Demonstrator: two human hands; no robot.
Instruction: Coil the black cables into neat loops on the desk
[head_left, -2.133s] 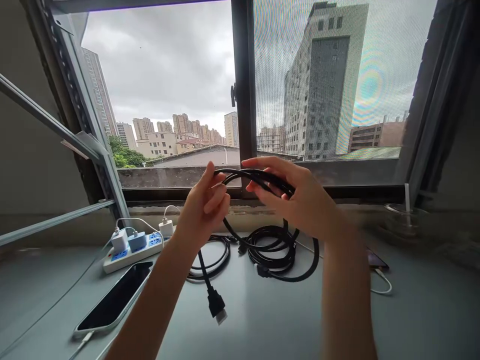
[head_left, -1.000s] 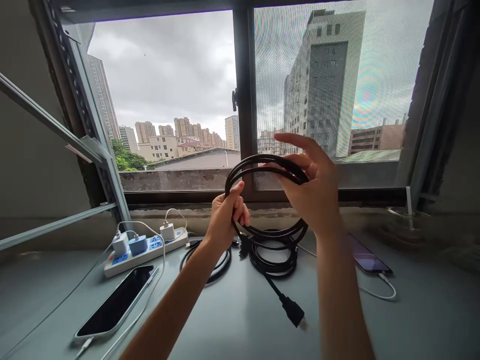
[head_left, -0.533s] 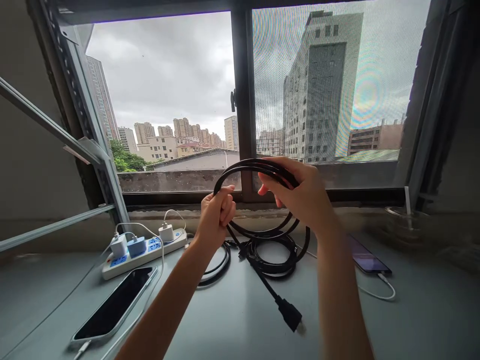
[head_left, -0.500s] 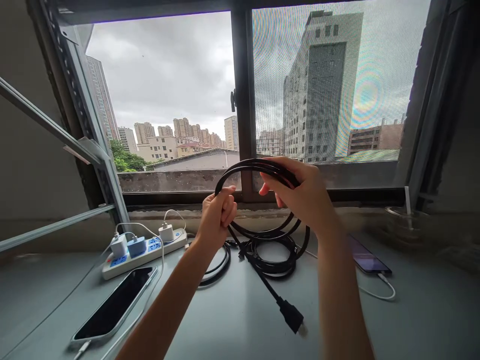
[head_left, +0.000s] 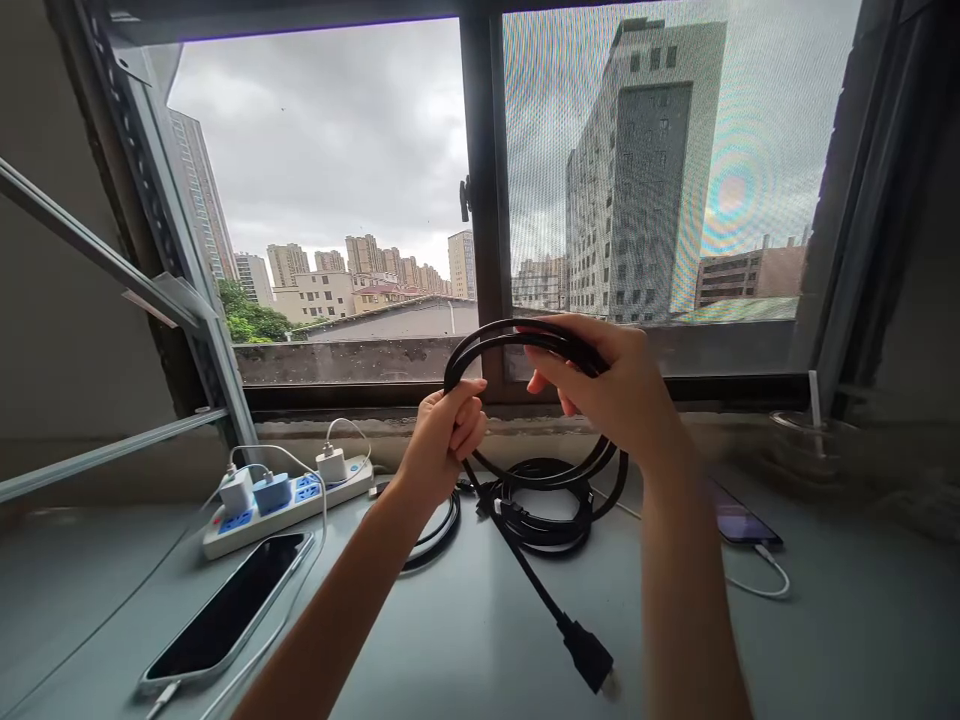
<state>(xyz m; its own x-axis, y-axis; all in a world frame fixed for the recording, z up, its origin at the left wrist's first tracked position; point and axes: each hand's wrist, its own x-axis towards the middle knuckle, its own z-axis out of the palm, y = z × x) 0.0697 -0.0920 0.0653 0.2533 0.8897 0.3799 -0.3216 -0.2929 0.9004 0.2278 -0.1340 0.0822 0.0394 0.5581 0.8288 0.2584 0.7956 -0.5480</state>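
Note:
A black cable (head_left: 495, 345) is looped into a coil held up in front of the window. My left hand (head_left: 446, 435) is closed round the coil's left side. My right hand (head_left: 615, 390) grips the top right of the coil, fingers curled over the strands. The cable's loose end runs down to a black plug (head_left: 589, 655) hanging just above the grey table (head_left: 487, 640). More coiled black cable (head_left: 547, 515) lies on the table under my hands.
A white power strip (head_left: 289, 490) with chargers sits at the left, a phone (head_left: 229, 610) lies in front of it. Another phone (head_left: 739, 520) on a white lead lies at the right. A glass (head_left: 814, 430) stands by the window frame.
The coil has gained loops in my hands. The free end has swung from the left to the lower right and shortened. My left hand slid along the cable and closed on the coil.

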